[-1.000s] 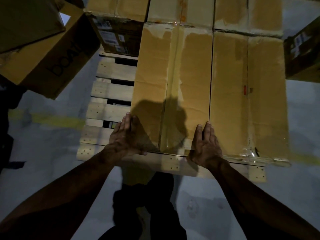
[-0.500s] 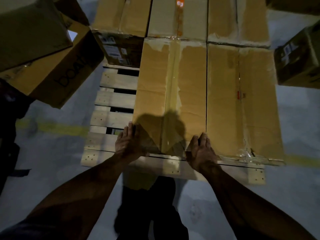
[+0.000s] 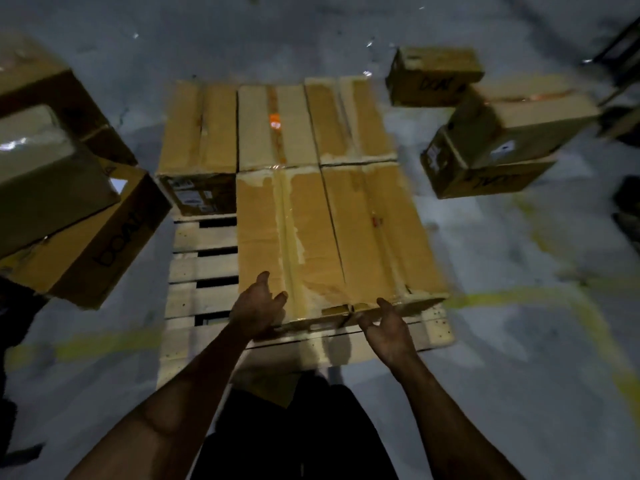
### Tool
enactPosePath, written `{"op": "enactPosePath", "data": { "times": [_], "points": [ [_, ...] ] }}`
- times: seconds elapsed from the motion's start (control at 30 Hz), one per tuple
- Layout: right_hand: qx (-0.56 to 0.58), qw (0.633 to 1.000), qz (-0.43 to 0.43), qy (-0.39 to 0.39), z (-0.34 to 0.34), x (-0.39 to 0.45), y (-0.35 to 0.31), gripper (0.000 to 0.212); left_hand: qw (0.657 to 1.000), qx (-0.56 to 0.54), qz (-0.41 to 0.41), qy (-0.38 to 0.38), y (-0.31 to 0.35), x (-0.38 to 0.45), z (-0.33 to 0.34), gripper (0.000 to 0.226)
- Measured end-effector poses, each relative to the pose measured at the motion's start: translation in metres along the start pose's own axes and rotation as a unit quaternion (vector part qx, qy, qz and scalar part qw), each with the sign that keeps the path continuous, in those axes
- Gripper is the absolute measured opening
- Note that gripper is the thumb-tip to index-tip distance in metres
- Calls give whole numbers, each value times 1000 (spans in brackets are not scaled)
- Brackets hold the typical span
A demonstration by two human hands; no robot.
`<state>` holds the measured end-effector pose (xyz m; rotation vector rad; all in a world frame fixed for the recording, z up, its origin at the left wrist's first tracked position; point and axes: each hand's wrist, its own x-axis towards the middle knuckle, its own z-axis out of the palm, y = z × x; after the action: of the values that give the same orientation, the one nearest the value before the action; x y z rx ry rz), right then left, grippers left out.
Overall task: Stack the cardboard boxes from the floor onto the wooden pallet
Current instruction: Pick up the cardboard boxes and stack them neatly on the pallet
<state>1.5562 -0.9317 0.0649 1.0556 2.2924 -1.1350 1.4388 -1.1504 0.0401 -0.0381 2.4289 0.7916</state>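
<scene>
A wooden pallet [image 3: 202,268] lies on the grey floor with several taped cardboard boxes on it. The nearest box [image 3: 294,244] sits at the pallet's front edge, beside another box [image 3: 377,233] on its right. Three more boxes [image 3: 273,129] fill the back row. My left hand [image 3: 258,308] hovers open at the near left corner of the nearest box, fingers apart. My right hand [image 3: 388,329] is open in front of the boxes' near edge, holding nothing. The pallet's left front slats are bare.
Stacked cardboard boxes [image 3: 86,237] stand on the floor at the left. More boxes [image 3: 491,157] lie on the floor at the right, with a smaller one [image 3: 433,76] behind them. Yellow floor lines [image 3: 512,296] cross near the pallet front. My legs are below.
Both hands have lifted off the nearest box's near end and opened. The view has pulled back and up, so more floor and boxes show.
</scene>
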Motion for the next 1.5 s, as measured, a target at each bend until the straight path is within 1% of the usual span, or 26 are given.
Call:
{"op": "enactPosePath", "data": {
  "times": [0.13, 0.27, 0.37, 0.53, 0.6, 0.77, 0.9, 1.1, 1.23, 1.3, 1.5],
  "points": [
    [45, 998, -3, 52, -39, -51, 14, 61, 997, 40, 64, 26, 57, -44, -18, 65],
    [87, 991, 10, 100, -78, -90, 30, 50, 988, 75, 130, 30, 101, -78, -24, 61],
    [115, 986, 26, 117, -109, -105, 44, 58, 981, 96, 165, 30, 132, -97, -20, 59],
    [125, 981, 50, 137, -165, -100, 84, 59, 971, 133, 198, 22, 184, -114, 8, 57],
    [133, 980, 49, 139, -192, -88, 103, 57, 967, 149, 204, 23, 208, -115, 28, 57],
    [144, 979, 54, 133, -272, -42, 163, 65, 965, 169, 200, 19, 282, -109, 99, 56],
    [138, 981, 60, 124, -346, -16, 211, 66, 971, 161, 176, -6, 352, -108, 160, 56],
    [129, 980, 76, 129, -449, 18, 256, 66, 968, 154, 195, -32, 469, -95, 229, 54],
    [116, 982, 68, 134, -506, 58, 270, 66, 967, 147, 202, -50, 537, -65, 268, 57],
    [103, 984, 65, 130, -531, 86, 277, 67, 970, 138, 193, -56, 566, -44, 289, 59],
    [53, 991, 43, 117, -623, 208, 285, 70, 981, 116, 146, -60, 665, 47, 351, 61]
  ]
}}
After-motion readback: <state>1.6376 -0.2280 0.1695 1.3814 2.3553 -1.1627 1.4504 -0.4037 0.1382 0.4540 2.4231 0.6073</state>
